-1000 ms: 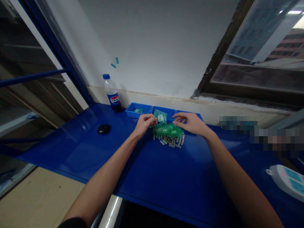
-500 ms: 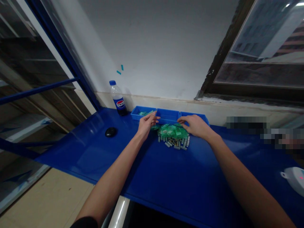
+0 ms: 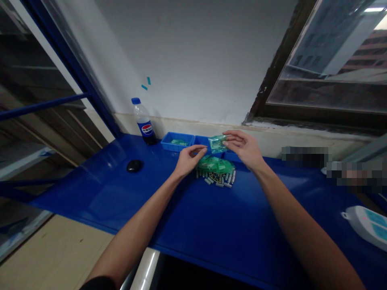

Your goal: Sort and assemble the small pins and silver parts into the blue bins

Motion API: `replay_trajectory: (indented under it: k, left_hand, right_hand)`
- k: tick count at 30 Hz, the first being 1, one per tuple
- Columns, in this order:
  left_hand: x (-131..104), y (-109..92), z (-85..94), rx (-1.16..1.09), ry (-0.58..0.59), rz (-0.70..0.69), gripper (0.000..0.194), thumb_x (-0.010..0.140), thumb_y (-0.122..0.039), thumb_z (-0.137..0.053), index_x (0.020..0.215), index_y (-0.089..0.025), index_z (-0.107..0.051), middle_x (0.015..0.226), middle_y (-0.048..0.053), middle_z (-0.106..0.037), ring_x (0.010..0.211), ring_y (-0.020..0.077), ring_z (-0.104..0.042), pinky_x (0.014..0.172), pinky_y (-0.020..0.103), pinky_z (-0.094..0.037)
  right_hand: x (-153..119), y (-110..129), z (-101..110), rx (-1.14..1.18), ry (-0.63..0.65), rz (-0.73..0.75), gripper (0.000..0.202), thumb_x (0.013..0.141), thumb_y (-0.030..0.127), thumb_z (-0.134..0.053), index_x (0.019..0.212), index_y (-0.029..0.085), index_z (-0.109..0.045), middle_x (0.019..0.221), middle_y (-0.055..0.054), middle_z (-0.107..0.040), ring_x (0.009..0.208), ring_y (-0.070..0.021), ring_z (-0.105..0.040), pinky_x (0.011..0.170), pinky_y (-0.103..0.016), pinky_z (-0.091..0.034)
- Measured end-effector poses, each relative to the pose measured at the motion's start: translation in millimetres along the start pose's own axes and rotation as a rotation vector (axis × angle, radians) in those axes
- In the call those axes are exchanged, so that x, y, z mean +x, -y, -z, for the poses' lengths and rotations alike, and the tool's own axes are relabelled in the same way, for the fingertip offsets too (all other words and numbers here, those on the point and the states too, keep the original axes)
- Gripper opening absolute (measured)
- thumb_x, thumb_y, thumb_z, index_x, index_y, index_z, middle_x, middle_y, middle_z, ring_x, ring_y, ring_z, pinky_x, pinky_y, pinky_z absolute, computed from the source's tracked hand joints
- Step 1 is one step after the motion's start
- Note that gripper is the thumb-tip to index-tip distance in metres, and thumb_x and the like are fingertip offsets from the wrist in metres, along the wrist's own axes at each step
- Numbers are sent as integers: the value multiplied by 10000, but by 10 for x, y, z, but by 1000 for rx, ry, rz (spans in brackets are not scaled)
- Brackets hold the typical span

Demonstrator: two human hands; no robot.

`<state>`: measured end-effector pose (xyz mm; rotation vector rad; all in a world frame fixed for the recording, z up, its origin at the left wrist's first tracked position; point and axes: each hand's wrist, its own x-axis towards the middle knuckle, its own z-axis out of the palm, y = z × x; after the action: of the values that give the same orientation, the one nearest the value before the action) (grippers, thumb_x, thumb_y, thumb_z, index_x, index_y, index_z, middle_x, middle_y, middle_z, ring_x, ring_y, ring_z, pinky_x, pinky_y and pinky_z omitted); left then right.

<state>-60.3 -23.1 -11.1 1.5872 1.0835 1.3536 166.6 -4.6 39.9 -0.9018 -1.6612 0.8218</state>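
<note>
My right hand (image 3: 244, 150) grips a small clear green plastic bag (image 3: 217, 143) between thumb and fingers, raised in front of the blue bins. Just left of it, my left hand (image 3: 188, 161) has its thumb and forefinger tips together; whatever may be between them cannot be made out. Below both hands lies a pile of green plastic bags (image 3: 216, 164). Small grey metal cylinders (image 3: 219, 185) and thin brass-coloured pins (image 3: 215, 177) spread along the pile's front edge. Behind is a row of blue bins: the left bin (image 3: 169, 146) holds green bags, and my hands partly cover the others.
A cola bottle (image 3: 145, 129) stands by the wall at the left, with a black computer mouse (image 3: 134, 165) in front of it. On the right of the blue table (image 3: 193, 225) lies a white device (image 3: 365, 225). A blurred-out patch (image 3: 305, 156) is at the back right.
My right hand has lifted a green bag from around the pile and moved up and left with it. My left hand has drawn its thumb and forefinger together. The view has shifted slightly.
</note>
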Motion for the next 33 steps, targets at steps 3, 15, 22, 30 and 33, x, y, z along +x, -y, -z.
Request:
replay_trajectory:
  k: [3,15,22,30,33]
  left_hand:
    - [-44,-71,-17,-1,105,-13,373,888,-498,-708,1001,-151,-781,975,106,-783,897,221,-707,823,340,-533]
    - [-59,-111,-28,-20,216,-29,392,925,-477,-646,712,-150,-675,722,44,-695,685,147,-614,687,277,-465]
    - [-33,-97,-12,-32,166,0,364,893,-487,-671,769,-149,-727,743,54,-723,670,149,-613,675,276,-473]
    - [94,127,83,-195,-127,122,417,835,-561,-718,761,-151,-720,819,70,-743,689,142,-653,647,256,-492]
    - [138,189,143,-275,-250,193,446,836,-575,-729,975,-152,-748,916,84,-763,660,109,-652,606,225,-487]
  right_hand:
    - [-20,-13,-72,101,19,-76,465,767,399,-825,1174,212,-699,983,-83,-751,957,-263,-727,941,-483,-585]
    - [-59,-123,-190,175,31,-230,478,707,428,-851,1101,204,-696,939,-77,-753,867,-246,-731,835,-418,-608]
    - [-54,-147,-188,170,19,-228,500,690,443,-869,1098,212,-696,916,-66,-767,835,-240,-740,813,-412,-611]
    - [-30,-249,-63,-133,81,-140,324,824,412,-753,1072,205,-727,902,-83,-785,818,-241,-757,776,-407,-610]
    - [-48,-213,17,-327,266,-57,220,838,328,-720,1022,216,-765,894,-68,-790,851,-247,-755,825,-428,-600]
